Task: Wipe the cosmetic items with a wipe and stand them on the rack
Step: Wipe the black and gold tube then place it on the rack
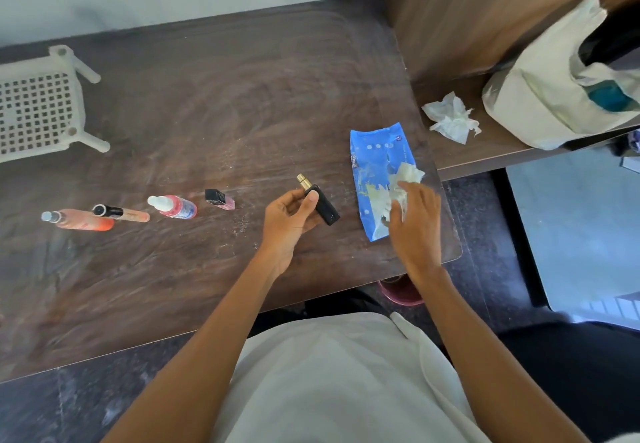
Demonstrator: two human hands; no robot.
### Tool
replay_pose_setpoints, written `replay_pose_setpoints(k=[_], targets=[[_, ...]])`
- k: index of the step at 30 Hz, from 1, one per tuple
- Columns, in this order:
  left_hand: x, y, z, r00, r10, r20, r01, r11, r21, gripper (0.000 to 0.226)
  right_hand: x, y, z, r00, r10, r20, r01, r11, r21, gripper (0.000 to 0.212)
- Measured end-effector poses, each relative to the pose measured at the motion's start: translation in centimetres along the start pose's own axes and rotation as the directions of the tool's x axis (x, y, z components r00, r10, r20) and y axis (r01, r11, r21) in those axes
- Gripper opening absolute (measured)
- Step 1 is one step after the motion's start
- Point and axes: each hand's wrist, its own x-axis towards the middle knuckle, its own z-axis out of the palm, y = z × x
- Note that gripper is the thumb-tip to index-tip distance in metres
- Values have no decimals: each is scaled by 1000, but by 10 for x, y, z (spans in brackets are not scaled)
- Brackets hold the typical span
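Note:
My left hand grips a black bottle with a gold top just above the wooden table. My right hand pinches a white wipe that sticks out of the blue wipe pack. Several cosmetic items lie in a row to the left: a small black-capped pink bottle, a pink dropper bottle, a black-capped peach tube and an orange spray bottle. The white perforated rack stands at the far left.
A crumpled used wipe and a cream cloth bag sit on a lower shelf to the right. The table's front right corner is just beyond my right hand. A maroon round object stands on the floor below it.

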Motion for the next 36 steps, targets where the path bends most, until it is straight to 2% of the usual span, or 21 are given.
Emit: replay_pose_setpoints(k=[3,6,10,15,19,22,24,26,29,32,34,36], targets=[[-1,-2,4,1000,-17,22,17,1000,-4,24,15,14,-2,1000,6,-28,-10,987,-158,46],[-1,-3,6,999,-26,39,26,1000,-6,27,28,24,1,999,1,35,9,960,-278,53],[-2,-2,7,998,-33,59,34,999,-17,41,43,31,3,991,-44,129,74,968,-242,47],[-2,-2,9,998,-40,53,40,999,-2,41,48,32,-1,990,-83,112,106,970,-217,24],[-2,-2,8,998,-39,56,40,999,-7,33,43,32,-7,989,-120,90,131,984,-117,21],[-1,-2,7,998,-39,51,39,999,2,19,34,29,-15,992,-112,63,114,993,-28,25],[-1,-2,7,998,-40,52,39,999,2,18,28,27,-22,998,-57,13,56,998,31,26],[-2,-2,7,998,-40,54,40,999,-6,28,24,25,-28,999,47,-15,-45,994,100,26],[-2,-2,7,998,-43,56,44,999,-19,38,21,19,-38,983,184,2,-181,965,192,23],[-2,-2,7,997,-51,52,53,998,-31,37,20,11,-44,944,328,50,-324,881,343,27],[-2,-1,8,997,-57,52,59,997,-47,30,20,3,-48,908,401,119,-406,776,484,27],[-3,1,7,997,-56,53,59,997,-58,28,17,-11,-51,891,410,197,-435,644,629,23]])
